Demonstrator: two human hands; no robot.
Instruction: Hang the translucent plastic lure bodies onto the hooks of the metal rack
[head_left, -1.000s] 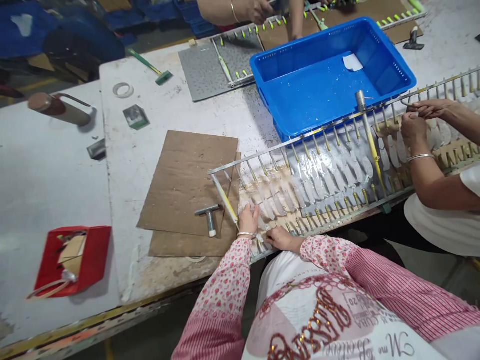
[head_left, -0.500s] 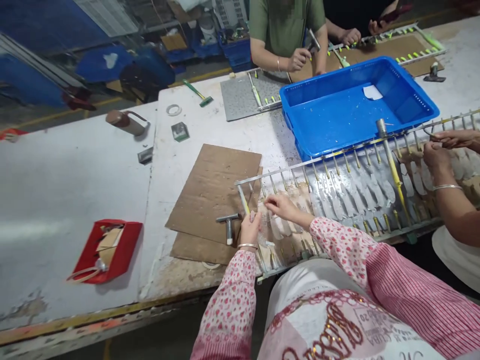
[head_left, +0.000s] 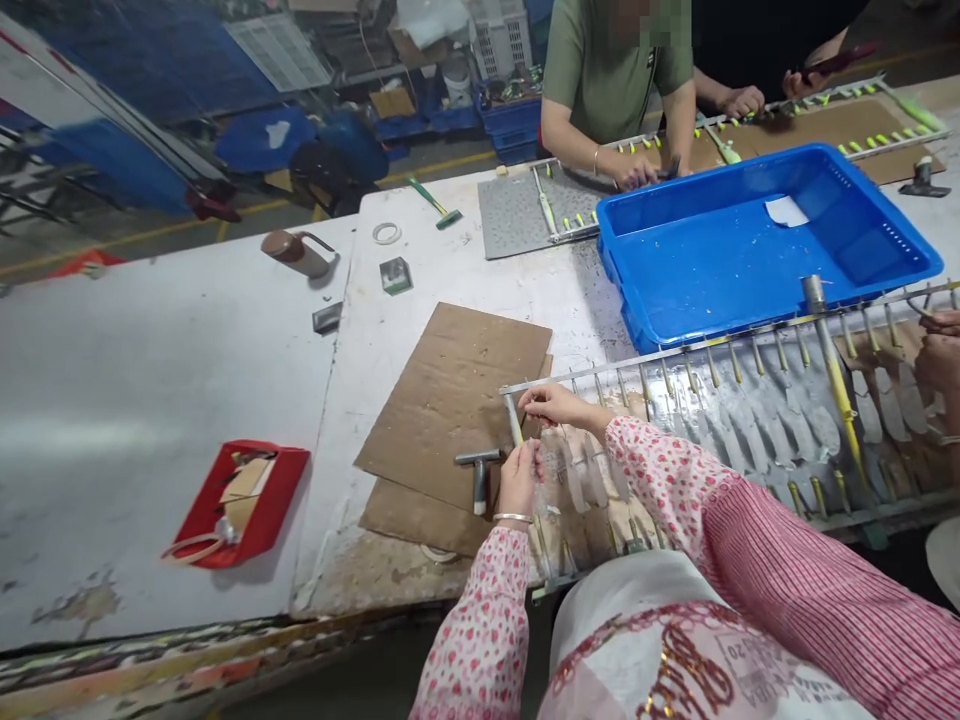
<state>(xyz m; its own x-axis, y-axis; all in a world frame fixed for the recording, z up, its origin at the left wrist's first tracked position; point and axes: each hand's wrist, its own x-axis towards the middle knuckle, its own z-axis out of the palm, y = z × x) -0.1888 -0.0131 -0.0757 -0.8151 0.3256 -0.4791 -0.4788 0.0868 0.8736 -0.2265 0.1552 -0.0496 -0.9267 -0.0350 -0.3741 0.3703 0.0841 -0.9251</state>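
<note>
A long metal frame (head_left: 514,415) with rows of yellow-tipped pegs lies at the table edge in front of me. Pale, translucent blade-shaped pieces (head_left: 739,425) rest in rows inside it. Over the frame's left end bar, my left hand (head_left: 517,480) is closed, fingers pinched; whatever lies between them is too small to name. Just above it, my right hand (head_left: 556,405) pinches near the upper left corner, its fingertips on something I cannot make out. A hammer (head_left: 478,470) with a dark head lies on cardboard left of my hands.
A blue tray (head_left: 697,265) stands beyond the frame, with cardboard sheets (head_left: 457,390) to the left. A second hammer (head_left: 829,360) lies across the frame. Further left are a red box (head_left: 281,500) and a brown bottle (head_left: 296,255). Co-workers' hands (head_left: 637,170) work opposite; another person's hands (head_left: 941,350) are at right.
My view has swung, shifting the scene rightward. My right hand has moved toward the frame's upper left corner. Across the table, the co-worker's raised hammer has come down.
</note>
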